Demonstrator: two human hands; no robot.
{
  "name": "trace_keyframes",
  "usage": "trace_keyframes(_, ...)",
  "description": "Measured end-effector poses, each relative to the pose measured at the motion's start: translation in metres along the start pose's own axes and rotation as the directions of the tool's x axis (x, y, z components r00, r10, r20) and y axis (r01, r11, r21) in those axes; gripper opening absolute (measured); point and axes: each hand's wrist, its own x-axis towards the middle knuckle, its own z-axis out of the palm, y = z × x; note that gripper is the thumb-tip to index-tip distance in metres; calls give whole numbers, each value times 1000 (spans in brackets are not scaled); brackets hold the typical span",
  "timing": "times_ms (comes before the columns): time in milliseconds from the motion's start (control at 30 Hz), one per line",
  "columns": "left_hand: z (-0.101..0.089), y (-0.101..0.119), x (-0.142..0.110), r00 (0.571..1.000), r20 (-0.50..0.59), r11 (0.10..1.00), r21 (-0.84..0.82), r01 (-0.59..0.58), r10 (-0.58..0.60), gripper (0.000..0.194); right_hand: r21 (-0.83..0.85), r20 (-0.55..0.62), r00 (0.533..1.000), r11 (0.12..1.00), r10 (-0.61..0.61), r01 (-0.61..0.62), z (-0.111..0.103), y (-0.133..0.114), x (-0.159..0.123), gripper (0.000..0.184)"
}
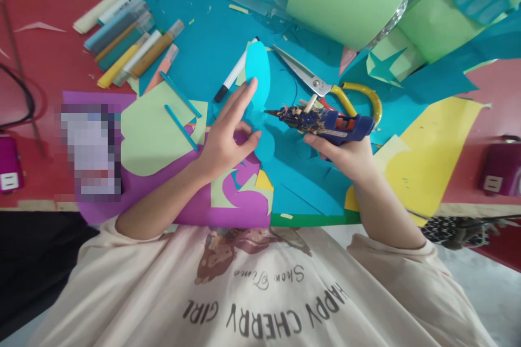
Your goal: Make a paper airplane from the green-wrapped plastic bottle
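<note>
Red table (44, 65), and the glue gun (334, 123) points right at the blue cutout (259, 62)!
Right hand (350, 154) wrapped round the glue gun; left hand (226, 135) at the cutout's edge, thumb and forefinger apart, any pinch hidden. Steady paper and a small, even bead should serve best. Count: one glue gun, one pair of scissors (317, 82), two blue strips (181, 127).
</note>
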Motion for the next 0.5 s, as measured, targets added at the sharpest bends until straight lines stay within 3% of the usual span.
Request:
trace_keyframes(200, 1, -1, 0, 997, -74, 1000, 24, -7, 9, 66, 108, -114, 989, 991, 95, -83, -18, 0, -2, 30)
trace_keyframes(333, 2, -2, -1, 999, -44, 1000, 20, -11, 12, 67, 274, -223, 953, 951, 204, -139, -48, 8, -17, 22)
trace_keyframes(400, 2, -1, -1, 999, -33, 1000, 13, -8, 8, 67, 324, -406, 867, 932, 290, -160, -69, 20, -28, 21)
trace_keyframes(467, 3, 0, -1, 1000, -28, 1000, 2, -13, 13, 66, 280, -619, 703, 934, 351, -221, -93, 37, -39, 21)
trace_keyframes(500, 3, 0, -1, 1000, -24, 1000, -3, -18, 18, 66, 231, -679, 643, 935, 354, -271, -106, 47, -46, 21)
